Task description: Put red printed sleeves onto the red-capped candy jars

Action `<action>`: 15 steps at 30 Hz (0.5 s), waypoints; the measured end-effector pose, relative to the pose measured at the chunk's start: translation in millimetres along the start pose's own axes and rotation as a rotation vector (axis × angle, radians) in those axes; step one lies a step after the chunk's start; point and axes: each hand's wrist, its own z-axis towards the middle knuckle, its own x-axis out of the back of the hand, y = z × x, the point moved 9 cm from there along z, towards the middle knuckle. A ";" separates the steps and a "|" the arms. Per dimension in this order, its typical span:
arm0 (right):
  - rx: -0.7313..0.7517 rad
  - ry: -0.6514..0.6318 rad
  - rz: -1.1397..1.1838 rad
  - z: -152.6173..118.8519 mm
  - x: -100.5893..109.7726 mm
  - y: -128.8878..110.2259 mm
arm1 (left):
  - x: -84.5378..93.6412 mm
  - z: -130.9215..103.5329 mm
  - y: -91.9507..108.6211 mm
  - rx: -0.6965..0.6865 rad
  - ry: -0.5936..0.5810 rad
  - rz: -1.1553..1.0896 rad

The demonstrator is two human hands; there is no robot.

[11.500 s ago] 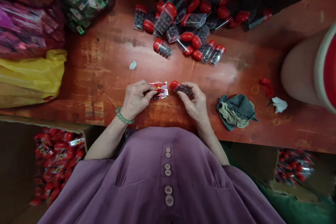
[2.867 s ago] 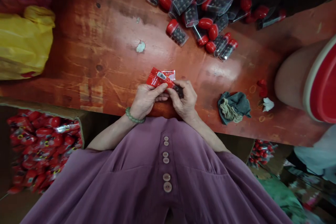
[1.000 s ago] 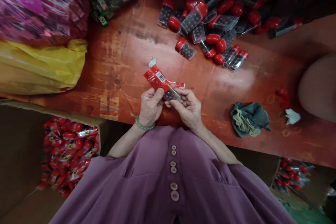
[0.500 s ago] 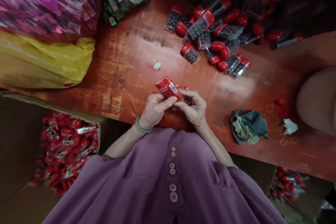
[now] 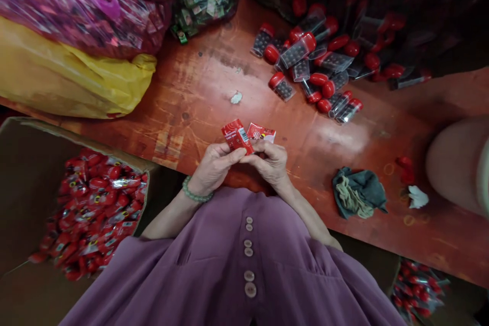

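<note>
My left hand (image 5: 213,165) pinches a small red printed packet (image 5: 237,136) between thumb and fingers, its barcode side up. Just right of it, my right hand (image 5: 270,163) has its thumb and fingers closed on a second red printed piece (image 5: 262,133) with a white corner, which fans out behind the first. The two hands almost touch at the fingertips, close to the table's near edge. Whether the two red pieces are joined is hidden by the fingers.
Clear tubes of dark balls with red caps (image 5: 298,50) lie heaped at the back. Bulging pink (image 5: 126,25) and yellow (image 5: 114,81) bags stand at left. A carton of red packages (image 5: 103,198) sits below left. At right are a dark cloth bundle (image 5: 361,193) and a pale bucket (image 5: 456,163).
The two red pieces have spread apart, so the right-hand one now shows much more of its face. My hands have shifted slightly left, and the view has turned a little.
</note>
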 end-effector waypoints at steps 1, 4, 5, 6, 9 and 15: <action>-0.001 -0.029 -0.010 0.9 -6.2 -0.6 | 3.7 -4.1 1.4 0.002 0.018 -0.010; 0.006 -0.100 -0.021 2.6 -23.0 -1.2 | 11.3 -13.1 5.2 -0.003 0.057 -0.055; 0.022 -0.113 -0.005 2.8 -27.2 -2.8 | 13.2 -15.2 6.4 -0.009 0.066 -0.060; 0.045 -0.125 0.019 2.6 -31.0 -5.6 | 15.5 -17.7 7.6 -0.015 0.078 -0.054; 0.102 -0.239 0.054 -2.1 -45.2 -17.2 | 27.3 -32.2 11.5 -0.028 0.113 0.036; 0.221 -0.312 -0.435 -18.8 -25.3 -33.9 | 110.5 -123.1 62.5 -0.250 0.444 0.569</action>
